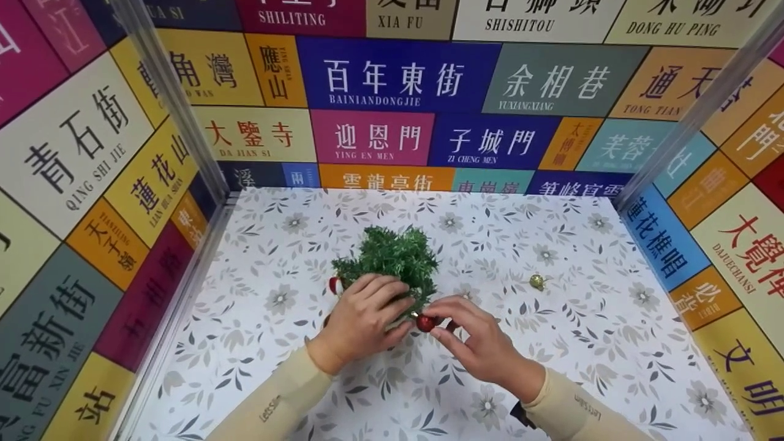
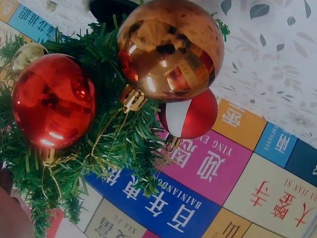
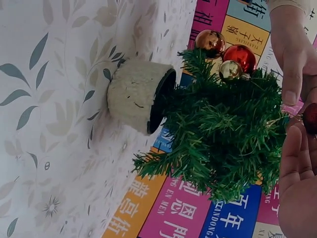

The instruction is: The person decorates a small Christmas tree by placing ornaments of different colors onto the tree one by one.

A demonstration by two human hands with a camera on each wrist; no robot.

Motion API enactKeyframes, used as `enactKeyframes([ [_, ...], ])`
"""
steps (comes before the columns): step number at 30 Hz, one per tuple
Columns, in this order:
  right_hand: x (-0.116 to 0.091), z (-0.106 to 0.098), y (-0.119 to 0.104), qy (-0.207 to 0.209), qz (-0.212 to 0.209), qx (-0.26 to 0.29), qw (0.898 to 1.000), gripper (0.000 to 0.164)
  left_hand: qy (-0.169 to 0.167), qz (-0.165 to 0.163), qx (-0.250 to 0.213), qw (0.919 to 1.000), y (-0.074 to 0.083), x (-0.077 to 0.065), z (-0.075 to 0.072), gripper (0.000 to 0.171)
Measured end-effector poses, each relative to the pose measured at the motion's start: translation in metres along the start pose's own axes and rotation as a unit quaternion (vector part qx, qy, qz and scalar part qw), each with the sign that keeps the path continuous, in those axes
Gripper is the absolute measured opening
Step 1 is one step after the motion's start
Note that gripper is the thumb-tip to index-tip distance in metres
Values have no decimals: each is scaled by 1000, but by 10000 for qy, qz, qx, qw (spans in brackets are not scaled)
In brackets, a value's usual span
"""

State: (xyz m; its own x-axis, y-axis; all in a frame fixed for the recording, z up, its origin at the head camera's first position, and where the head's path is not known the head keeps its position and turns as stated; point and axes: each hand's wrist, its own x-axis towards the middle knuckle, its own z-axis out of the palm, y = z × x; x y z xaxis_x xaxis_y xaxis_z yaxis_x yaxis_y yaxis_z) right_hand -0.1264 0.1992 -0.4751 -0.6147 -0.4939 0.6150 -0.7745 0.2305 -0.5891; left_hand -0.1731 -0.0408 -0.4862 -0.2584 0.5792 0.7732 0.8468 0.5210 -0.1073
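The right hand [image 1: 474, 344] pinches the red ball [image 1: 425, 323] between thumb and fingertips, seemingly light, slick and perhaps brittle, so best held gently round its sides, while just past those fingertips the left hand [image 1: 366, 315], its grip unclear, overlaps the probably springy tree [image 1: 398, 252].

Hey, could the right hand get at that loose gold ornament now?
Likely yes: nothing visible stands between the right hand and the loose gold ornament, though that hand pinches a red ball, which it may have to release first.
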Motion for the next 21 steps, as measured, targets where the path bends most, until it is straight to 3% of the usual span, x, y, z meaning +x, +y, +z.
enactKeyframes([
  [5,1,1,-3,-22,-104,2,9999,44,281,31,-158,9995,-1,0,-1,8],
  [12,-10,4,16,-56,-202,-41,9998,43,462,-52,-273,9985,1,0,-6,7],
  [21,-21,13,25,-217,-158,-237,9994,39,96,-234,-282,9993,5,3,-11,13],
])
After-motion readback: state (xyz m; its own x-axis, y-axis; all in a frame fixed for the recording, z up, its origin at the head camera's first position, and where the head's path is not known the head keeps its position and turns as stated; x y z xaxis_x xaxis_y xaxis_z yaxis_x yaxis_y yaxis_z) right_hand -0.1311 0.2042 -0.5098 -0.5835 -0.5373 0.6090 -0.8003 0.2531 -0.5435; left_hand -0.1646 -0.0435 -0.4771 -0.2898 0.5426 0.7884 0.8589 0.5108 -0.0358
